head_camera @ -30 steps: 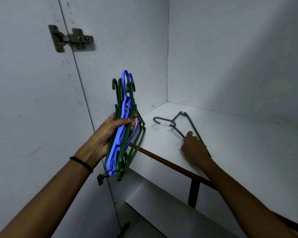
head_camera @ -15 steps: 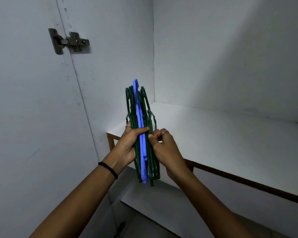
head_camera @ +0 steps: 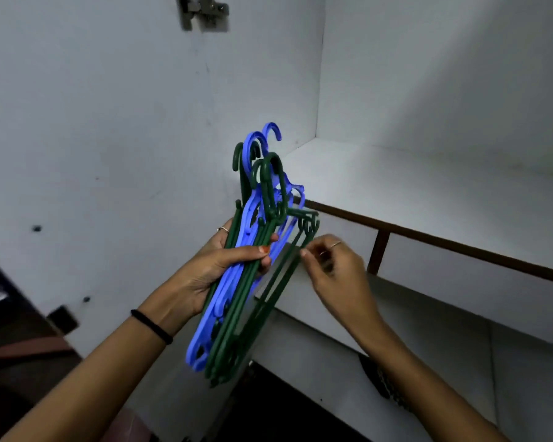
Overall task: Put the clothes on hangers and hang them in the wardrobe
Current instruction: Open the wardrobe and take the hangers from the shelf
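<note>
Nearest the camera, the left hand (head_camera: 219,269) is wrapped around a bundle of hangers (head_camera: 240,282), blue and dark green, thumb across the front and fingers behind, so the stack is firmly grasped about midway along its length. The hooks rise above that grip and the shoulder ends trail below it toward the wrist, where a black band (head_camera: 152,327) sits.

Just right of the grip, the right hand (head_camera: 336,272) has its fingertips (head_camera: 304,252) pinched at the outermost green hanger (head_camera: 281,275), which stands slightly apart from the rest of the stack. The blur makes it hard to say how firmly that hanger is held, but the fingers are curled onto its edge.

A second ago this green hanger lay on the wardrobe shelf (head_camera: 428,199) under the right hand, while the left held the others alone; half a second ago both hands pressed the stack together. Now the shelf beyond the grip is bare of hangers and the bundle has tilted and fanned open. That suggests collecting is done and one hanger is being separated, likely for the first garment.

Beyond the hands, the white wardrobe wall (head_camera: 125,122) carries a metal hinge (head_camera: 201,11) high above the grip. No clothes are clearly visible, so dressing the hangers has not begun.
</note>
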The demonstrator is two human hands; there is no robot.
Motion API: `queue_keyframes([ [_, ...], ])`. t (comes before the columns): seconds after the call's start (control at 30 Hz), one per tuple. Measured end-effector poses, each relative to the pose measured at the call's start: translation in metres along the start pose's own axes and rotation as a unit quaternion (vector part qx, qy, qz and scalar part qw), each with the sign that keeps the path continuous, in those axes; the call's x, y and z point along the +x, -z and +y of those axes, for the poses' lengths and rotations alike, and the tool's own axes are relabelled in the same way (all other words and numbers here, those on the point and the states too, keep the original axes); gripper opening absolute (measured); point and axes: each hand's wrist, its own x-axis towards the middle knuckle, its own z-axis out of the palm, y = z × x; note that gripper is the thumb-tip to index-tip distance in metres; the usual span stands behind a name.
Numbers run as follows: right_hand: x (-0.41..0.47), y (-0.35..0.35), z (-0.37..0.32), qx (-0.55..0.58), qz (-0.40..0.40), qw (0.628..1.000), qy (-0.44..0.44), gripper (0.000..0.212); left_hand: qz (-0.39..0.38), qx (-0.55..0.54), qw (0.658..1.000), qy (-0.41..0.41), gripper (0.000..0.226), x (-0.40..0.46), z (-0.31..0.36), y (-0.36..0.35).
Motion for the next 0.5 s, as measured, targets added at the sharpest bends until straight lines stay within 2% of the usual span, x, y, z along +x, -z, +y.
queue_keyframes([
  [0.03,-0.002,-0.001,0.004,-0.056,0.008,0.998,0.004,0.029,0.0,0.005,1.0,0.009,0.057,-0.017,-0.002,0.006],
  [0.07,-0.003,-0.007,0.012,-0.097,-0.016,0.995,0.009,0.054,0.0,0.012,1.0,0.018,0.056,-0.037,-0.005,0.012],
  [0.13,0.001,-0.021,0.019,-0.112,-0.108,0.988,0.02,0.099,-0.011,0.042,0.998,0.034,0.055,-0.076,-0.012,0.023],
  [0.2,0.004,-0.044,0.02,-0.131,-0.199,0.969,0.07,0.124,-0.03,0.07,0.996,0.047,0.055,-0.112,-0.021,0.033],
  [0.23,0.002,-0.058,0.016,-0.139,-0.247,0.953,0.108,0.124,-0.029,0.077,0.995,0.053,0.055,-0.131,-0.025,0.038],
  [0.3,-0.01,-0.086,0.001,-0.08,-0.331,0.926,0.161,0.11,-0.008,0.065,0.996,0.059,0.048,-0.166,-0.035,0.044],
  [0.4,-0.044,-0.129,-0.025,0.091,-0.43,0.889,0.128,0.077,0.066,-0.017,0.996,0.061,0.041,-0.22,-0.056,0.05],
  [0.5,-0.08,-0.17,-0.049,0.14,-0.5,0.847,0.117,0.052,0.133,-0.082,0.987,0.026,0.049,-0.273,-0.077,0.055],
])
